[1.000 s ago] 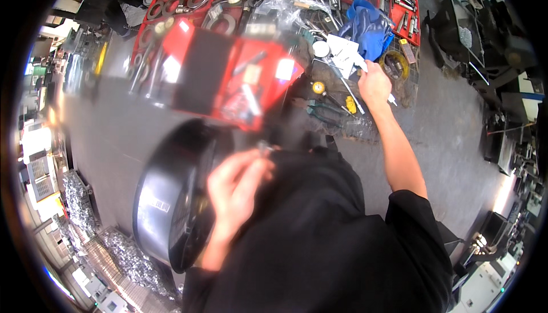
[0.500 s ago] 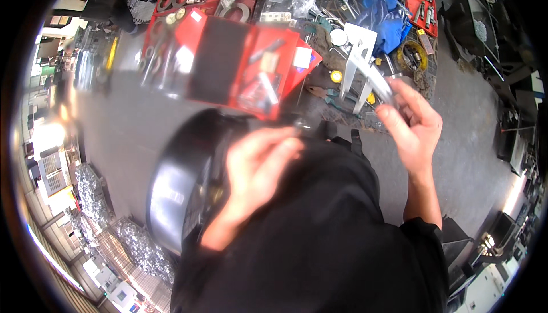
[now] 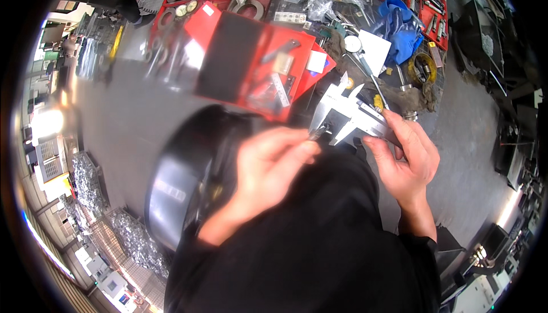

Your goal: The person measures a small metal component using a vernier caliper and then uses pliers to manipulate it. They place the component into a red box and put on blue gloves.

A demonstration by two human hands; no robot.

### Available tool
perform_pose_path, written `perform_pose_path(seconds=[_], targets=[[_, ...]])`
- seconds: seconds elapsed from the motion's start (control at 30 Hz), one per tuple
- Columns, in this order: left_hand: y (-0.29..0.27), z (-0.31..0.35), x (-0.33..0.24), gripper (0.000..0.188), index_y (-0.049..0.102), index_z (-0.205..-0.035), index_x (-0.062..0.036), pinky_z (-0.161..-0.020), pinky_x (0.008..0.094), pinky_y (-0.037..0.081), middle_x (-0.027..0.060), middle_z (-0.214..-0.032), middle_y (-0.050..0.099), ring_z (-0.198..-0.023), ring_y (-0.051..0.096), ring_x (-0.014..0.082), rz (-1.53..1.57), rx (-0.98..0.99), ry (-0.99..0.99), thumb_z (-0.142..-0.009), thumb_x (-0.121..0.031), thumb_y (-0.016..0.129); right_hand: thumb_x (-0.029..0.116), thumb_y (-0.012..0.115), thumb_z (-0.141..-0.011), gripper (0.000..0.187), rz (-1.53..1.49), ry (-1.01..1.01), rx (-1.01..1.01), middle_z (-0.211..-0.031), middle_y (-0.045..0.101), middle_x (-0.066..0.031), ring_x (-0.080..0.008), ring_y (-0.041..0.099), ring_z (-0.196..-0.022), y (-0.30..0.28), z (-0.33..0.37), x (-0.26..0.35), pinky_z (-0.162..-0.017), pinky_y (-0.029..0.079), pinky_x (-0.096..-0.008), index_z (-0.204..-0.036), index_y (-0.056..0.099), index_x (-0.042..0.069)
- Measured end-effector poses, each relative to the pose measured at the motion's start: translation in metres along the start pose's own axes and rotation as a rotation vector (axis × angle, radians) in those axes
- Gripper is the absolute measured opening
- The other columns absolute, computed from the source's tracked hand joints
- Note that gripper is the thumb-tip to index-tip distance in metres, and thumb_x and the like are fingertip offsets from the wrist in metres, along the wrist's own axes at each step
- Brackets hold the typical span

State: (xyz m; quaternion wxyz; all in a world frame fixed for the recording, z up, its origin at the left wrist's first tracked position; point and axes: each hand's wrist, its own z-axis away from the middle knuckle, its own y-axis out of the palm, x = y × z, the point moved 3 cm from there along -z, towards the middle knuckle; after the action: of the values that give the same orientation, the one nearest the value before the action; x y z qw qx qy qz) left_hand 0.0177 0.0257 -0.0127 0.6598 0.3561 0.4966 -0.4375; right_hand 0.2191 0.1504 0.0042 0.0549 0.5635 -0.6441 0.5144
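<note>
My right hand (image 3: 408, 156) grips a silver vernier caliper (image 3: 368, 120) by its beam and slide, thumb below and fingers behind. The caliper's jaws are spread and point toward my left hand. My left hand (image 3: 274, 167) is closed in a pinch of thumb and forefinger on a small dark metal part (image 3: 323, 131). That part sits at the gap between the caliper jaws; whether they touch it I cannot tell. Its far end and exact shape are too small to make out.
Ahead, a cluttered bench holds an open red case (image 3: 274, 79) with measuring pieces, a blue cloth (image 3: 395, 27), a dial gauge (image 3: 353, 43), a yellow ring-shaped container (image 3: 421, 69) and red trays (image 3: 432, 10) of tools. A black, glossy curved object (image 3: 177, 182) stands beside my left arm.
My right hand has come down a little, bringing the caliper down and toward my left hand. The jaws are now beside the small part. My left hand has shifted slightly right.
</note>
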Motion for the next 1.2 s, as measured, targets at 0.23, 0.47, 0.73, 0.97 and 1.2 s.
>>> perform_pose_path(seconds=[0.23, 0.47, 0.73, 0.97, 1.2], targets=[[-0.004, -0.002, -0.004, 0.014, 0.073, -0.109, 0.0086, -0.072, 0.0260, 0.059, 0.0149, -0.098, 0.075, -0.082, 0.073, 0.0169, -0.006, 0.020, 0.003, -0.098, -0.001, 0.070, 0.015, 0.095, -0.071, 0.053, 0.054, -0.029, 0.020, -0.079, 0.071, -0.0122, -0.0219, 0.068, -0.063, 0.002, 0.000, 0.003, -0.056, 0.051, -0.0302, -0.117, 0.075, -0.001], [-0.003, -0.001, -0.002, 0.015, 0.072, -0.110, 0.0095, -0.073, 0.0258, 0.059, 0.0154, -0.099, 0.074, -0.083, 0.074, 0.0172, -0.027, 0.027, -0.007, -0.098, 0.001, 0.070, 0.014, 0.095, -0.070, 0.054, 0.051, -0.031, 0.019, -0.077, 0.070, -0.0109, -0.0200, 0.066, -0.061, 0.002, 0.002, 0.003, -0.054, 0.050, -0.0291, -0.118, 0.076, 0.000], [-0.003, 0.001, 0.000, 0.014, 0.072, -0.110, 0.0091, -0.074, 0.0256, 0.060, 0.0153, -0.100, 0.074, -0.084, 0.074, 0.0177, -0.024, 0.033, 0.016, -0.098, 0.000, 0.070, 0.013, 0.095, -0.070, 0.055, 0.045, -0.029, 0.012, -0.077, 0.070, -0.0105, -0.0195, 0.066, -0.061, 0.000, 0.005, 0.006, -0.053, 0.050, -0.0290, -0.119, 0.075, 0.000], [-0.001, 0.004, 0.001, 0.013, 0.072, -0.108, 0.0093, -0.073, 0.0258, 0.060, 0.0151, -0.099, 0.074, -0.084, 0.074, 0.0177, -0.006, 0.030, 0.013, -0.099, 0.000, 0.069, 0.013, 0.095, -0.070, 0.055, 0.054, -0.022, 0.021, -0.075, 0.069, -0.0097, -0.0187, 0.065, -0.059, -0.002, 0.008, 0.007, -0.052, 0.049, -0.0287, -0.120, 0.075, 0.000], [0.001, 0.007, 0.000, 0.014, 0.071, -0.109, 0.0098, -0.072, 0.0263, 0.059, 0.0156, -0.099, 0.074, -0.082, 0.074, 0.0181, -0.032, 0.031, 0.015, -0.099, 0.001, 0.069, 0.017, 0.095, -0.070, 0.056, 0.083, -0.031, 0.008, -0.072, 0.066, -0.0082, -0.0173, 0.061, -0.056, -0.005, 0.011, 0.008, -0.051, 0.046, -0.0287, -0.119, 0.076, 0.000]])
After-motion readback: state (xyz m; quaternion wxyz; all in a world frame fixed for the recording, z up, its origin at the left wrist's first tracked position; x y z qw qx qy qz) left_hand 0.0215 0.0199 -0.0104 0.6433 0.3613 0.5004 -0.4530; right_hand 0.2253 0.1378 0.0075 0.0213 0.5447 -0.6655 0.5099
